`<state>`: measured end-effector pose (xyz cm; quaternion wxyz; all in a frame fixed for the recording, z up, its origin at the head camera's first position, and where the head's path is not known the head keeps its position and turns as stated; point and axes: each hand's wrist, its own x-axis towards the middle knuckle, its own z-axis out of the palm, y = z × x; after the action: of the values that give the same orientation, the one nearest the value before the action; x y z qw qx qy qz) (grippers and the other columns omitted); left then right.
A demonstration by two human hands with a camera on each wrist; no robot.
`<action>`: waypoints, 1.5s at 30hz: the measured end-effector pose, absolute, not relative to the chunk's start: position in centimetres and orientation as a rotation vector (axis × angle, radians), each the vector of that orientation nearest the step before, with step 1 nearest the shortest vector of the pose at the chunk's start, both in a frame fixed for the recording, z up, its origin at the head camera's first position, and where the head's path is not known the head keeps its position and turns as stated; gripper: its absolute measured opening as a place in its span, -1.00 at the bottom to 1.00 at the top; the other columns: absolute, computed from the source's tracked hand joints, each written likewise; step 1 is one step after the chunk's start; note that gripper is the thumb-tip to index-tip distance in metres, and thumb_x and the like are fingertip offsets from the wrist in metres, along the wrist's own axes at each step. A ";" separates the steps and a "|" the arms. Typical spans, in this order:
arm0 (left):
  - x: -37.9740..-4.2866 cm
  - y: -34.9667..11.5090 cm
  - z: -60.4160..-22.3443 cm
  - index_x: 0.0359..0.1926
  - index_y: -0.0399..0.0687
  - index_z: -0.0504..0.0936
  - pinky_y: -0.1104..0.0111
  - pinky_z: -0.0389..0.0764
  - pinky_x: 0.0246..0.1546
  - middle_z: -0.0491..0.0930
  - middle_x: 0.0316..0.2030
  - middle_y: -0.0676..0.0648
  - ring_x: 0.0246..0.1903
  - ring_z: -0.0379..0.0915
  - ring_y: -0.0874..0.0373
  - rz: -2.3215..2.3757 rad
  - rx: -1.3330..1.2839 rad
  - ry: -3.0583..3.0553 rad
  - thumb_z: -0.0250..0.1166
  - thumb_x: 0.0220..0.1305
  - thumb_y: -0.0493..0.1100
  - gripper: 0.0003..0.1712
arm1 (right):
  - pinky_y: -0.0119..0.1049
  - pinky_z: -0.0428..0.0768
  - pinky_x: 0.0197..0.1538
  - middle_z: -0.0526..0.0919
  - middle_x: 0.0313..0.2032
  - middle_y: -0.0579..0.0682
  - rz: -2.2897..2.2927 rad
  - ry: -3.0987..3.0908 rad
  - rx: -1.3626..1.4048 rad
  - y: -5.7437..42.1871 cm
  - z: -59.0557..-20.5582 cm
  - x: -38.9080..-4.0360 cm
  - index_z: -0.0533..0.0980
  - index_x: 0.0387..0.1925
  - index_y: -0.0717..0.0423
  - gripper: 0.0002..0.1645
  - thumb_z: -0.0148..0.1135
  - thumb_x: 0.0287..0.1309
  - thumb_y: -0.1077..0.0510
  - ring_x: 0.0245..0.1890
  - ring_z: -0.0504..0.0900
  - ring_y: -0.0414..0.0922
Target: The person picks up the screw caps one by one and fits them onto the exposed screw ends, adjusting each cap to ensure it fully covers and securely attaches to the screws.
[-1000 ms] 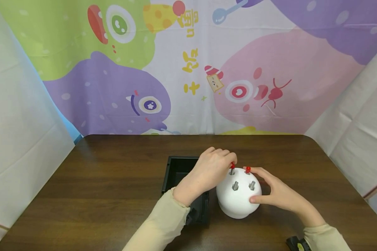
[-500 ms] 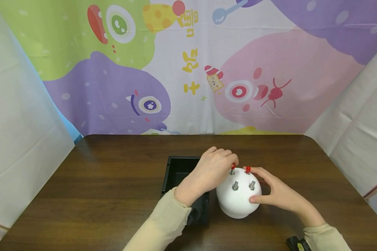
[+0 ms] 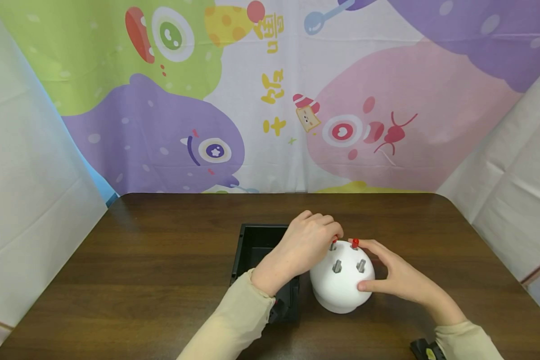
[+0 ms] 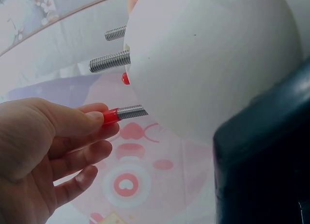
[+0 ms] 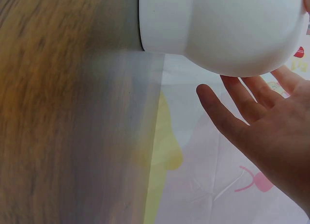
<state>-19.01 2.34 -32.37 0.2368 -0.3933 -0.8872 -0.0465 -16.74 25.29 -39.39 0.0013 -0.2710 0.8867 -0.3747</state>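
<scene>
A white dome-shaped body (image 3: 340,287) stands on the table with threaded metal bolts (image 3: 337,266) sticking out of its rounded top. My left hand (image 3: 309,239) reaches across to its far left bolt. In the left wrist view, thumb and index finger pinch a red cap (image 4: 111,117) on the end of that threaded bolt (image 4: 131,111); the other fingers are loosely bent. Another red cap (image 3: 355,243) sits on the far right bolt. My right hand (image 3: 398,274) holds the dome's right side, thumb in front and fingers behind, with the index fingertip near the second cap.
A black open tray (image 3: 237,255) lies left of the dome, partly hidden under my left forearm. The brown wooden table (image 3: 130,280) extends to both sides. A printed cloth (image 3: 261,165) hangs behind its far edge. A black device (image 3: 427,349) shows by the right sleeve.
My left hand has shifted very slightly right and turned a little at the bolt, and less of the red cap shows in the head view. The right hand and the dome have stayed still.
</scene>
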 end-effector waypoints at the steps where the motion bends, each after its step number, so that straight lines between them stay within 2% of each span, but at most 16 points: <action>1: -19.0 2.3 -32.4 -0.30 0.16 0.67 0.48 0.37 -0.28 0.61 -0.35 0.18 -0.33 0.51 0.30 -0.127 -1.078 -2.431 0.25 0.13 -0.19 -0.86 | -0.04 0.44 0.00 0.37 0.12 -0.05 -1.178 2.782 -0.850 25.3 -39.4 -16.7 0.22 0.23 -0.01 -0.11 0.43 -0.17 0.05 0.05 0.39 -0.24; 12: -19.0 2.4 -32.5 -0.30 0.17 0.67 0.48 0.37 -0.28 0.62 -0.34 0.18 -0.31 0.52 0.30 -0.135 -1.084 -2.432 0.24 0.14 -0.20 -0.85 | -0.14 0.45 0.00 0.37 0.12 -0.06 -1.191 2.780 -0.877 25.3 -39.6 -16.8 0.23 0.23 0.01 -0.11 0.43 -0.17 0.07 0.04 0.38 -0.31; 18: -19.0 2.4 -32.6 -0.29 0.17 0.67 0.48 0.37 -0.28 0.62 -0.33 0.18 -0.31 0.52 0.30 -0.137 -1.083 -2.435 0.25 0.14 -0.19 -0.85 | -0.15 0.45 0.00 0.37 0.12 -0.06 -1.195 2.777 -0.879 25.4 -39.6 -16.8 0.23 0.23 0.02 -0.11 0.43 -0.17 0.08 0.05 0.38 -0.31; 26: -19.0 2.4 -32.6 -0.30 0.17 0.67 0.48 0.36 -0.29 0.61 -0.34 0.18 -0.32 0.52 0.30 -0.134 -1.082 -2.427 0.25 0.14 -0.18 -0.86 | -0.04 0.44 0.00 0.37 0.12 -0.04 -1.186 2.785 -0.869 25.3 -39.5 -16.8 0.23 0.23 0.05 -0.11 0.43 -0.17 0.07 0.05 0.37 -0.30; 39: -18.9 2.4 -32.8 -0.32 0.16 0.67 0.49 0.35 -0.32 0.62 -0.36 0.17 -0.35 0.52 0.30 -0.141 -1.078 -2.423 0.28 0.12 -0.16 -0.89 | -0.11 0.44 0.02 0.37 0.12 -0.09 -1.178 2.788 -0.861 25.4 -39.6 -16.8 0.22 0.24 -0.05 -0.11 0.43 -0.17 0.04 0.06 0.36 -0.31; 45: -18.9 2.3 -32.8 -0.32 0.16 0.67 0.49 0.35 -0.33 0.62 -0.36 0.17 -0.35 0.52 0.30 -0.139 -1.081 -2.428 0.28 0.12 -0.16 -0.89 | -0.13 0.45 0.02 0.37 0.13 -0.07 -1.180 2.782 -0.866 25.4 -39.6 -16.8 0.22 0.23 -0.03 -0.11 0.43 -0.17 0.05 0.06 0.36 -0.32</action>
<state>-18.85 2.34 -32.80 0.2376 -0.3945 -0.8862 -0.0507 -16.82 25.38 -39.63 -0.0009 -0.2754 0.8851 -0.3753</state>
